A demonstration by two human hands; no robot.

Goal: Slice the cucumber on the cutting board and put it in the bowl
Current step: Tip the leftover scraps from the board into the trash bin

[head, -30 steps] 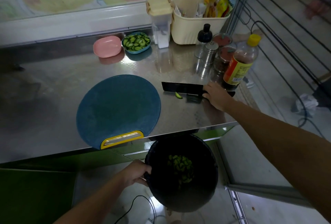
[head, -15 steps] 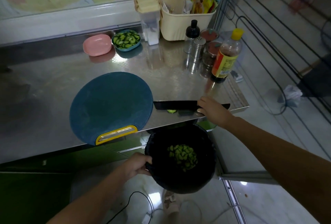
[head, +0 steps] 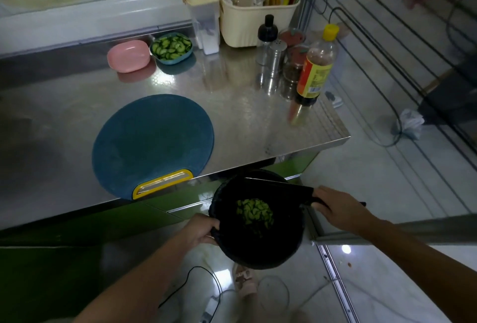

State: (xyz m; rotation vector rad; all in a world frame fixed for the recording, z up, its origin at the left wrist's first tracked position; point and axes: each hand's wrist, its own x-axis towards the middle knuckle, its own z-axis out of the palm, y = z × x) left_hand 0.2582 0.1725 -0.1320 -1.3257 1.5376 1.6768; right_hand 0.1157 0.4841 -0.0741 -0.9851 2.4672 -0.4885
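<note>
Black bin (head: pixel 284 240) hangs below the counter's (head: pixel 258 129) front edge, the left hand (head: pixel 204 229) gripping its rim; the right hand (head: pixel 338 209) grasps the knife (head: pixel 278 188) above it. A slipping grip could drop the blade in.

Open steel counter (head: pixel 245 121) runs between the cutting board (head: pixel 152 142) and the bottles (head: pixel 315 69) clustered back right.

The cutting board (head: pixel 152 142) lies on the surface (head: pixel 258 129) at its front edge. Behind it, at the back, a bowl (head: pixel 171 60) holds cucumber slices (head: pixel 170 46), with a second bowl (head: pixel 128 55) just left of it. Further right stand a basket (head: pixel 247 28) and a bottle (head: pixel 316 64). Below the front edge, the left grip (head: pixel 204 228) holds a bin (head: pixel 258 250). The knife (head: pixel 278 188), in the right grip (head: pixel 340 209), reaches across its far rim.
</note>
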